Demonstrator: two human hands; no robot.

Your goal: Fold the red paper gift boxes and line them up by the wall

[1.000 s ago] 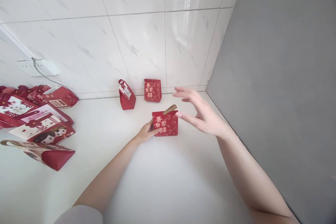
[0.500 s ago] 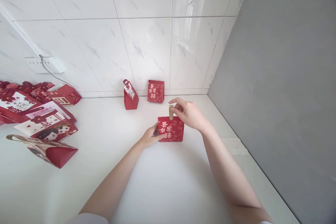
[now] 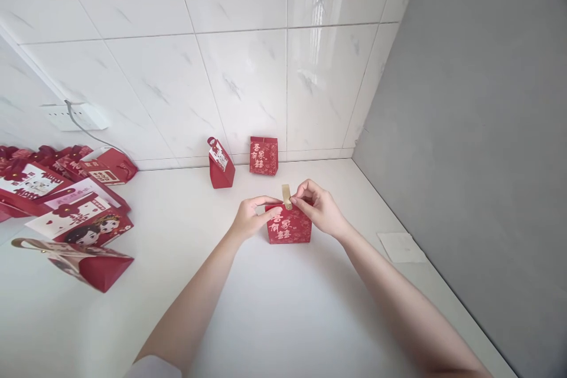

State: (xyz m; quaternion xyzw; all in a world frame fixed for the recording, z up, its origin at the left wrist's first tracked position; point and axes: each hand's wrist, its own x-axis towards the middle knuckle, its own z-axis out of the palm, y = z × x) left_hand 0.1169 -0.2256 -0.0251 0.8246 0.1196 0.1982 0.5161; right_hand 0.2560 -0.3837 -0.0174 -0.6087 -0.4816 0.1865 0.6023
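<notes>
A red gift box [image 3: 290,229] with white lettering stands upright on the white table in front of me. A gold loop handle [image 3: 286,192] rises from the middle of its top edge, with a small round fastener at its base. My left hand [image 3: 251,218] pinches the box's upper left edge, thumb in front and fingers behind. At the top edge, my right hand [image 3: 319,208] has thumb and forefinger closed at the foot of the gold handle.
Behind stand another red box [image 3: 264,156] and a slim red box with a tag [image 3: 220,166]. Several red gift bags [image 3: 95,224] crowd the left. A pale sheet [image 3: 401,247] lies at the right, beside the grey panel [image 3: 469,130]. A socket [image 3: 73,117] is on the tiled wall.
My left hand has gone from the box's lower left side up to its top edge. My right hand has come down from the handle's upper part to its base.
</notes>
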